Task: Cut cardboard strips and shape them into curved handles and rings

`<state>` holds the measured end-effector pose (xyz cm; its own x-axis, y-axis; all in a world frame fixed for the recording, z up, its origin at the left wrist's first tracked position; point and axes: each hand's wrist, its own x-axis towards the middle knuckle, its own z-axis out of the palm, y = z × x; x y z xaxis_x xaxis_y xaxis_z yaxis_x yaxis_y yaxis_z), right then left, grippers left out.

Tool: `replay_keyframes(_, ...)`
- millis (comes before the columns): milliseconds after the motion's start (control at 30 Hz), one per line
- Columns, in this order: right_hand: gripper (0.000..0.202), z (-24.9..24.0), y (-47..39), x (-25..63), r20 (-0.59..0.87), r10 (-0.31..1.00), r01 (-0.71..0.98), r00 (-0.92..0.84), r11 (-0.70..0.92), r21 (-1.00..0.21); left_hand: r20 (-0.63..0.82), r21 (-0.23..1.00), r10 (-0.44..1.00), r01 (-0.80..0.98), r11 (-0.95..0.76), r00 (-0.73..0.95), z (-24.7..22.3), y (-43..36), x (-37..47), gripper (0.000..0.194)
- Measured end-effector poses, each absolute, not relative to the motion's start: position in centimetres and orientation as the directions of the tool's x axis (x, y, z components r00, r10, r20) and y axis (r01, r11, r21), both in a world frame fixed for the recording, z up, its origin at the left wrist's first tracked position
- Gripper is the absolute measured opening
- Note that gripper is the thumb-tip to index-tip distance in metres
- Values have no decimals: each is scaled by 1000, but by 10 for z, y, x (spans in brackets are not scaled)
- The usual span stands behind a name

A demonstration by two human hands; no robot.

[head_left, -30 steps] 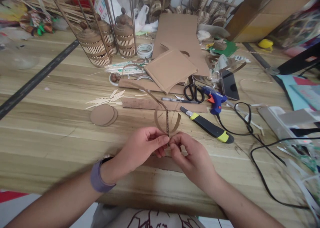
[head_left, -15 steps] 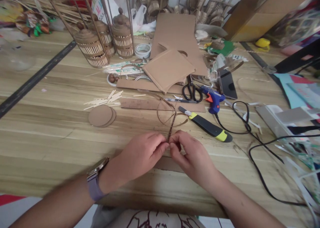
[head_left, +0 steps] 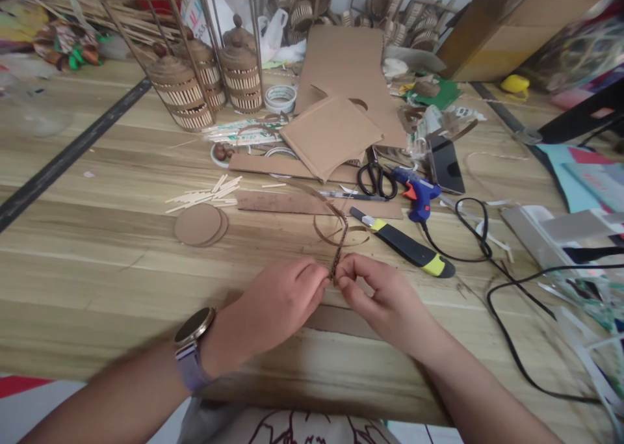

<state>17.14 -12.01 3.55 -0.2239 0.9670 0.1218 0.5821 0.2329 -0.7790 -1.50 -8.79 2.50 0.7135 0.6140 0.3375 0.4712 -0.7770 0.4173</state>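
Both of my hands pinch the near end of a thin brown corrugated cardboard strip (head_left: 342, 242), seen edge-on, which bends and curls away from me over the table. My left hand (head_left: 283, 294), with a watch on its wrist, has thumb and fingertips closed on the strip. Facing it, my right hand (head_left: 383, 298) pinches the same end, fingertips nearly touching the left ones. The fingers hide the strip's tip. Under the hands lies a flat cardboard piece (head_left: 341, 320). A black and yellow utility knife (head_left: 407, 246) rests to the right of the strip.
Left of the strip lie cardboard discs (head_left: 197, 224) and small wooden sticks (head_left: 214, 194). Scissors (head_left: 376, 179), a blue glue gun (head_left: 418, 194) and its black cable are at right. Behind stand cardboard sheets (head_left: 341, 60), tape rolls (head_left: 279, 98) and lantern-like models (head_left: 180, 93).
My left wrist has turned so the watch face shows more. The strip's held end and both hands have shifted slightly right, and the strip bends a little more.
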Motion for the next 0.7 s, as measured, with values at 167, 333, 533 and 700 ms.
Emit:
replay_keyframes(167,9,33,-123,171,425,877,678,-224,454,-579,311,576,717,476,-664,624,26,-86,-15,24)
replay_keyframes(333,11,29,-126,169,624,753,755,-210,530,-385,341,629,688,388,-673,641,27,-86,-16,22)
replay_keyframes(533,12,33,-125,170,612,746,695,-263,586,-417,439,639,631,272,-720,640,22,-84,-16,15)
replay_keyframes(700,9,34,-125,170,528,818,661,-227,527,-533,433,641,621,261,-721,653,27,-85,-18,15)
